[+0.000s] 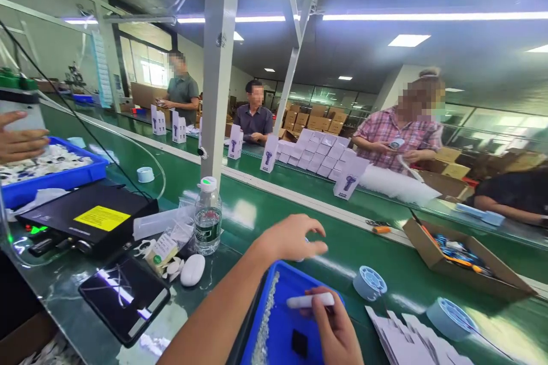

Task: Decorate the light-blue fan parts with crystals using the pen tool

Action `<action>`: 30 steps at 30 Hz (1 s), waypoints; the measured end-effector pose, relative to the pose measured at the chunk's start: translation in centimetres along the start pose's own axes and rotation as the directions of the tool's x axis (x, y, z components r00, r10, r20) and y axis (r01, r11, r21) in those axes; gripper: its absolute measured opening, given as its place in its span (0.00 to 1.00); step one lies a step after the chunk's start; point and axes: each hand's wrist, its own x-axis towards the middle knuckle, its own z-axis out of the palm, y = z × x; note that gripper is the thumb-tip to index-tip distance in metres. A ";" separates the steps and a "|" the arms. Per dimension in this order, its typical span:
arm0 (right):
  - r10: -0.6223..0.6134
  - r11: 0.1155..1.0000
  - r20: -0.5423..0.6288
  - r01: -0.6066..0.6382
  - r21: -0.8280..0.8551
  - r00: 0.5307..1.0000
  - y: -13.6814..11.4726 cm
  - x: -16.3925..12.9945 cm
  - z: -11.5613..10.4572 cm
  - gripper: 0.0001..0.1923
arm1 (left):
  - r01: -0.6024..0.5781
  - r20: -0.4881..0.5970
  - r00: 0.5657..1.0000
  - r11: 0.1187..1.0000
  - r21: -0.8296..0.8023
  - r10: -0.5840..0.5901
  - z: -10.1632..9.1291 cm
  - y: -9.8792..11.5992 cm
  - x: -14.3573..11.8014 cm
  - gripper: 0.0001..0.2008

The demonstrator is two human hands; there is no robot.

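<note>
My right hand (336, 328) grips a white, rod-shaped piece (295, 301) between thumb and fingers, above a blue tray (314, 279). Its exact kind I cannot make out. Just beyond, over the tray's far edge, my left hand (295, 238) reaches out with thumb and fingers apart, holding nothing that shows. Part of a small pale thing peeks out behind it, too hidden to name. Clear granules (266, 319) line the tray's left side, and a dark square (299, 343) lies on its floor. Right of the tray stands a light-blue round part (370, 283).
Left of my arm are a water bottle (208, 222), a white oval case (192, 270) and a dark phone-like device (124, 296). A cardboard box (466, 276) and white card pieces (411, 339) lie right. Across the green belt, several people work near white boxes (317, 151).
</note>
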 end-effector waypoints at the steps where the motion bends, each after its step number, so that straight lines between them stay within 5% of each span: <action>1: 0.029 1.000 0.041 -0.028 -0.005 0.999 -0.1 0.0 -0.2 0.26 | 0.060 -0.112 0.992 0.997 0.039 -0.055 0.3 -1.1 0.5 0.14; 5: 0.065 0.998 0.122 -0.064 -0.016 0.990 -0.4 0.0 -0.4 0.25 | 0.428 -0.479 0.824 0.886 0.177 -0.303 1.0 -5.8 2.1 0.15; 8: 0.052 0.998 0.145 -0.047 -0.040 0.988 -0.5 -0.1 -0.3 0.23 | 0.634 -0.544 0.697 0.756 0.162 -0.468 0.7 -8.9 2.0 0.19; 14: 0.072 0.997 0.160 -0.065 -0.053 0.984 -0.2 0.1 -0.3 0.23 | 0.802 -0.580 0.504 0.596 0.038 -0.640 -0.3 -12.8 0.8 0.31; 22: 0.059 0.998 0.046 -0.058 -0.012 0.997 0.7 -0.3 0.2 0.19 | 0.834 -0.560 0.469 0.551 0.026 -0.683 -0.6 -14.1 0.5 0.30; 30: 0.008 0.984 -0.166 -0.037 -0.174 0.986 -0.1 0.6 -1.6 0.26 | 0.836 -0.569 0.472 0.547 0.046 -0.674 -0.9 -15.1 0.2 0.28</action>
